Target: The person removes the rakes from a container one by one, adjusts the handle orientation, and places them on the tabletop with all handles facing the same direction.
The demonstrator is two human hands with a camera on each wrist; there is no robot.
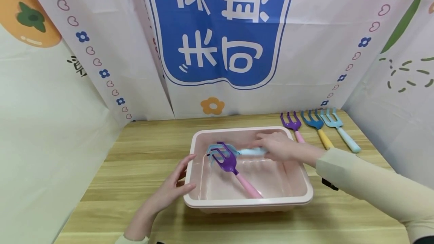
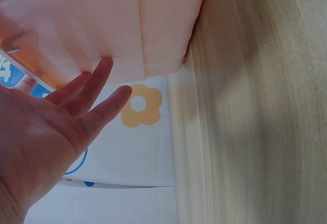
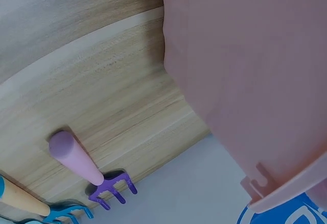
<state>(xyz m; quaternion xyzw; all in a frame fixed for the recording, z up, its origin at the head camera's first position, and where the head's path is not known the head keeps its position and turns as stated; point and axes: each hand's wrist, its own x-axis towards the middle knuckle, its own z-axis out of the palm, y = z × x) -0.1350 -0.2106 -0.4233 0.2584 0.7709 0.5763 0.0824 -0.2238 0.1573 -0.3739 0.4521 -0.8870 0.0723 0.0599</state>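
A pink plastic basin [image 1: 251, 201] stands on the wooden table. Inside it lies a purple hand rake with a pink handle [image 1: 249, 185]; behind that is a blurred light-blue hand rake [image 1: 252, 151], its tines pointing left. At the end of the light-blue handle is my right hand [image 1: 279, 146], its blurred fingers spread around the handle, inside the basin's right side. My left hand [image 1: 169, 189] is at the basin's left rim with fingers and thumb apart. In the left wrist view, extended fingers [image 2: 97, 86] lie along the basin's outer wall. The right wrist view hides the right hand.
Right of the basin, on the table, lie a purple rake with a pink handle [image 1: 291, 123], a blue rake with a yellow handle [image 1: 317, 125] and another light-blue rake [image 1: 346, 136]. Printed white cloth [image 1: 142, 86] encloses the table's back and sides.
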